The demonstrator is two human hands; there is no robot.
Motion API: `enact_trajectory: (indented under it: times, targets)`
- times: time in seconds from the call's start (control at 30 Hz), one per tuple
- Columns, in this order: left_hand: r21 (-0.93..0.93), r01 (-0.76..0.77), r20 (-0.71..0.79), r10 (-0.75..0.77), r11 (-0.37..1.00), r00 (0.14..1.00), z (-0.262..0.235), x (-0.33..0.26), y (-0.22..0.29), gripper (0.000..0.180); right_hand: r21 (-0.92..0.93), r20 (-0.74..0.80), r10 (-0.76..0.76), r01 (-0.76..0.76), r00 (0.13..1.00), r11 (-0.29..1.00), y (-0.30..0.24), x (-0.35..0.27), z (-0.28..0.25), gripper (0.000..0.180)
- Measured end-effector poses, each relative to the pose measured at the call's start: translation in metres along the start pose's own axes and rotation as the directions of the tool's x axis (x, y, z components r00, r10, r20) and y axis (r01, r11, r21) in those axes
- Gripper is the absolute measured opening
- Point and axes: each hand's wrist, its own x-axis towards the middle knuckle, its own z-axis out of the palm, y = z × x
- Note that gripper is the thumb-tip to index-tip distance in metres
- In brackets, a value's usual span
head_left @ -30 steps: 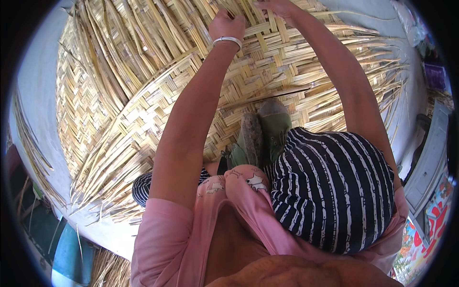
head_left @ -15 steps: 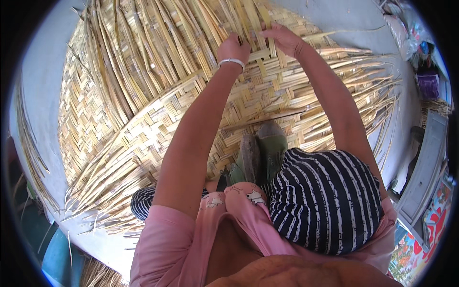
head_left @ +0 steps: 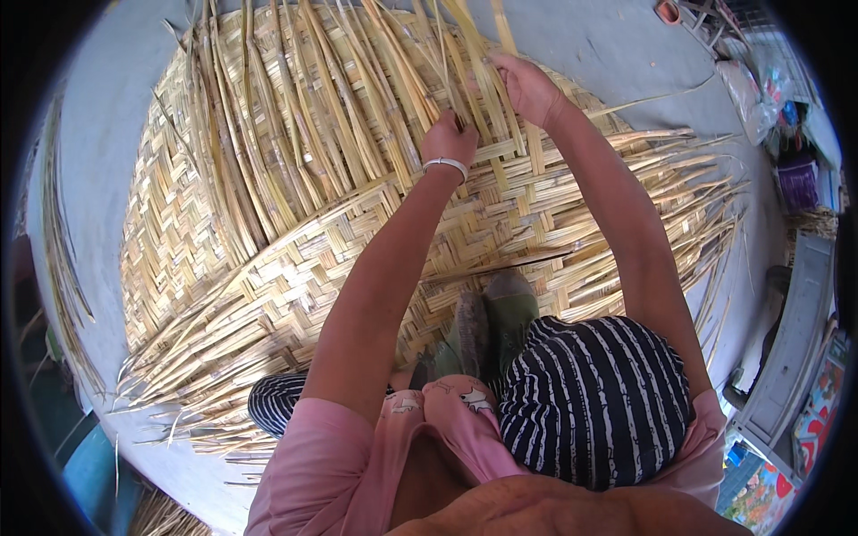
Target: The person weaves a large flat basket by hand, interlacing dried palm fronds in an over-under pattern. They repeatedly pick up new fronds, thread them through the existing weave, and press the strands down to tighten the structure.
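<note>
Found left grip point(head_left: 451, 138) closed on thin strip point(head_left: 445, 76). Noted right grip point(head_left: 527, 92) moved farther ahead of it, at broad strip point(head_left: 483, 76) — likely parting both; cannot tell if pinching. Located woven mat point(head_left: 331, 277) beneath both grips.

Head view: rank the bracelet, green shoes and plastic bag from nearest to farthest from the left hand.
1. Bracelet: on the wrist of the left hand.
2. Green shoes: below the hand, toward the body.
3. Plastic bag: far right, beyond the mat.
</note>
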Motion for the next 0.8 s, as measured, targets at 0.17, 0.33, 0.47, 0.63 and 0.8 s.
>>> enact_trajectory:
  times: [0.17, 0.33, 0.47, 0.63, 0.8]
  targets:
    - [-0.089, 0.050, -0.002, -0.051, 0.995, 0.999, -0.001, -0.002, -0.001, 0.030, 0.175, -0.166, 0.138, -0.109, 0.976, 0.979, -0.003, 0.001, 0.006, 0.033]
    - [0.038, -0.077, 0.104, 0.073, 0.996, 0.992, 0.006, 0.006, -0.005, 0.033, -0.323, -0.062, 0.194, -0.204, 0.979, 0.924, -0.014, 0.010, 0.006, 0.030]
    - [0.251, -0.281, 0.233, 0.223, 0.926, 0.946, -0.005, 0.006, 0.002, 0.031, -0.362, 0.010, 0.103, -0.092, 0.995, 0.928, -0.019, -0.001, 0.023, 0.028]
    - [0.309, -0.387, 0.452, 0.223, 0.869, 0.864, -0.016, 0.004, 0.011, 0.033, -0.424, -0.085, 0.088, -0.116, 0.992, 0.898, -0.002, 0.010, -0.002, 0.030]
    - [0.142, -0.360, 0.447, 0.265, 0.922, 0.854, -0.004, 0.013, -0.003, 0.029, -0.296, -0.241, -0.036, -0.038, 0.970, 0.955, 0.036, 0.015, -0.047, 0.023]
